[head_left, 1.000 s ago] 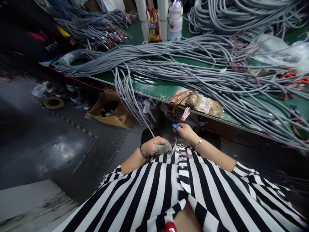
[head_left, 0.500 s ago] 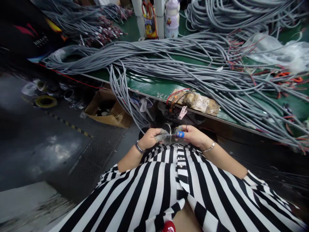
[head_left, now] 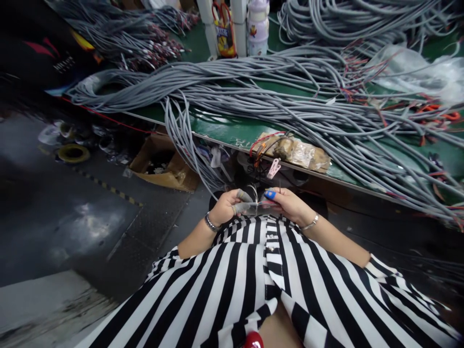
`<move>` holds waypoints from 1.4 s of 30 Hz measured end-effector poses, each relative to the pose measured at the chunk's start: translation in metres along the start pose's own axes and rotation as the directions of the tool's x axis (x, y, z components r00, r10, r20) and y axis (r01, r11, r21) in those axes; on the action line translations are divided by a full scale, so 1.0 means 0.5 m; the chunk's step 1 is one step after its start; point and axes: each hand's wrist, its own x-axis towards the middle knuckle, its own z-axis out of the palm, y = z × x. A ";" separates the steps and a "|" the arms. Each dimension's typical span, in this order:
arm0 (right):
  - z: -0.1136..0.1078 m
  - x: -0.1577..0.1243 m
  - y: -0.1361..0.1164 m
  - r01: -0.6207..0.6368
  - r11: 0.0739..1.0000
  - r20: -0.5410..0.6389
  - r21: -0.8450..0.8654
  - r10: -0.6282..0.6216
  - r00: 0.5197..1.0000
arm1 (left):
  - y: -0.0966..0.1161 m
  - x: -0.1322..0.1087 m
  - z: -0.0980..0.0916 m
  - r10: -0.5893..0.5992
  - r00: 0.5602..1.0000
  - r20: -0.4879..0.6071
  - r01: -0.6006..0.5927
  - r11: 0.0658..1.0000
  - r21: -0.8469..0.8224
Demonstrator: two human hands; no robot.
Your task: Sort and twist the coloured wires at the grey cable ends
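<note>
Just above the striped shirt, my left hand (head_left: 229,207) is closed on a grey cable (head_left: 253,205), its thumb and fingertips wrapped in grey covers. The cable's stripped end has pale strands standing up and thin red and blue wires running right. My right hand (head_left: 290,204), with blue tape on a finger, has its fingers closed around those thin wires. A dark thin tip sticks up beside its fingers; what it belongs to is hidden. Behind the hands, a pink clip (head_left: 274,168) hangs at the edge of the green table (head_left: 217,126).
Long grey cables (head_left: 232,99) lie across the table, some hanging over its edge. A bottle (head_left: 258,29) and a yellow bag (head_left: 224,36) stand at the back. Clear plastic (head_left: 416,72) lies right. A cardboard box (head_left: 163,166) and yellow roll (head_left: 73,153) are on the floor.
The thumb and finger of my left hand have parted a little around the cable. My right fingers have shifted slightly, and more of the thin red wires shows between the hands.
</note>
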 end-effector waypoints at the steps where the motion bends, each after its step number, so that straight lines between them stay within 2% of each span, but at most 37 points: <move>1: -0.003 0.001 0.000 -0.011 1.000 -0.021 0.012 0.011 1.000 | -0.002 -0.001 -0.001 0.007 1.000 0.017 -0.007 1.000 -0.011; 3: -0.007 0.003 -0.002 -0.022 1.000 -0.054 0.017 0.023 0.998 | -0.007 -0.001 -0.004 0.016 1.000 0.024 -0.015 0.999 -0.045; 7: -0.009 0.005 -0.003 0.000 0.999 -0.096 -0.041 -0.004 0.995 | -0.016 0.000 -0.005 0.005 0.999 -0.053 -0.014 0.988 -0.157; 13: -0.004 0.011 -0.002 0.151 0.988 -0.137 0.041 -0.144 0.980 | -0.021 0.007 -0.003 -0.012 0.998 -0.064 -0.001 0.978 -0.211; 15: -0.005 0.009 -0.006 0.129 0.990 -0.085 0.058 -0.124 0.989 | -0.025 0.008 -0.005 -0.012 0.999 -0.052 0.000 0.978 -0.209; 18: -0.005 0.004 -0.015 0.026 0.999 0.079 0.024 -0.028 0.996 | -0.031 0.007 -0.009 -0.023 1.000 -0.014 0.020 0.978 -0.207; 22: 0.003 0.006 -0.017 -0.126 0.992 0.257 0.024 0.116 0.959 | -0.035 0.007 -0.008 -0.037 0.999 0.034 0.044 0.971 -0.235; 25: 0.014 0.011 -0.008 -0.169 0.982 0.287 0.085 0.139 0.948 | -0.034 0.011 -0.005 -0.005 1.000 0.017 0.010 0.954 -0.301; 29: 0.035 0.008 0.006 -0.065 0.995 0.221 0.072 0.047 0.974 | -0.035 0.018 -0.004 0.020 0.998 -0.058 -0.039 0.941 -0.337; 33: 0.058 0.002 0.013 0.100 0.992 0.158 -0.081 -0.086 0.984 | -0.032 0.018 0.007 0.010 0.991 -0.130 -0.049 0.954 -0.296; 37: 0.059 0.007 0.020 0.183 0.948 0.117 -0.262 -0.157 0.981 | -0.017 0.015 0.022 0.032 0.985 -0.170 -0.073 0.967 -0.244; 39: 0.046 0.007 0.021 0.222 0.885 0.091 -0.409 -0.203 0.975 | -0.009 0.015 0.023 0.053 0.977 -0.204 -0.102 0.966 -0.238; 42: 0.016 -0.006 0.012 0.262 0.698 0.071 -0.666 -0.290 0.954 | 0.000 0.017 0.017 0.074 0.961 -0.266 -0.153 0.945 -0.290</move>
